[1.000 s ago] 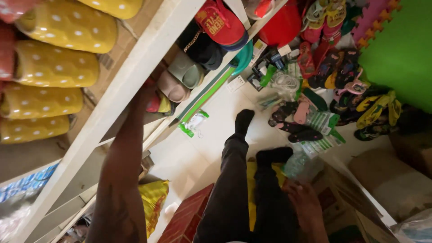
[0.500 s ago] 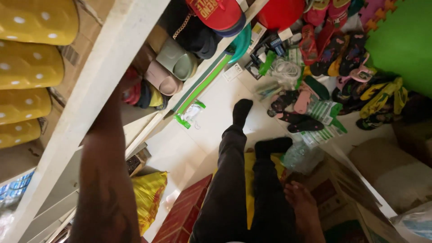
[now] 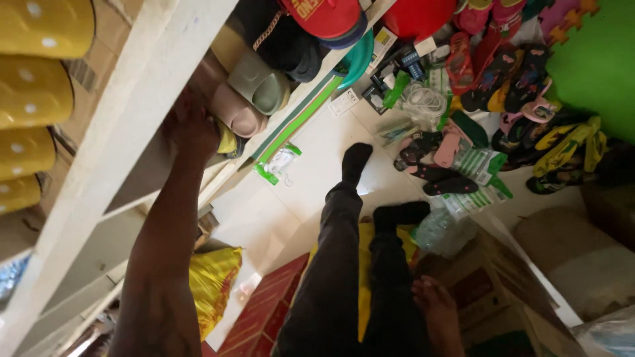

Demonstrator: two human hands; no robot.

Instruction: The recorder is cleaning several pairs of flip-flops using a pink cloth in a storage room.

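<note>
On a white shelf [image 3: 126,125], the outstretched left hand [image 3: 192,125] reaches beside a pink slipper [image 3: 235,112]; whether its fingers grip cannot be told. Low down, the right hand [image 3: 433,307] rests open against a dark trouser leg [image 3: 390,284].

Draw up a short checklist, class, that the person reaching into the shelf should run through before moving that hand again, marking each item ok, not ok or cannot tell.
1. Left hand has reached the pink slide sandals on the white shelf: ok.
2. Grip closed on a sandal: cannot tell, fingers are hidden.
3. Right hand free, resting low by the leg: ok.
4. Floor underfoot free of clutter: not ok, loose flip-flops and packets lie close to the socked feet.
5. Neighbouring olive sandal steady: cannot tell.
</note>
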